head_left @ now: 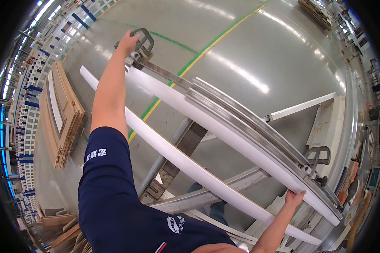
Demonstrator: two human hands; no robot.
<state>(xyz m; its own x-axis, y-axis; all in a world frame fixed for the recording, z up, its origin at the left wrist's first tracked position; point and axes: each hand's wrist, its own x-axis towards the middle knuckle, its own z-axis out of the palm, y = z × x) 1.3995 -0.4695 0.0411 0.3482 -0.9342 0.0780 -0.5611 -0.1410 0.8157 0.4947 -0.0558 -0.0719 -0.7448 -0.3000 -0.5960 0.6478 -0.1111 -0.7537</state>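
My left arm reaches to the far left end of a metal rail, where my left hand (pixel 129 43) is closed on the dark looped handle (pixel 145 41) of a stop. A long white board (pixel 223 133) lies alongside the silver fence with a scale (pixel 240 116). At the near right part of this board, my right hand (pixel 294 198) grips its near edge; some of the fingers are hidden. A second long white strip (pixel 173 157) runs nearer to me, roughly parallel and apart from the first, across the metal frame (pixel 240 179).
Another looped stop handle (pixel 318 155) stands on the fence at the right. A stack of brown boards (pixel 69 130) is at the left, with offcuts (pixel 65 227) below it. Green and yellow lines (pixel 198 59) mark the floor. A pale metal arm (pixel 302 106) juts out beyond the fence.
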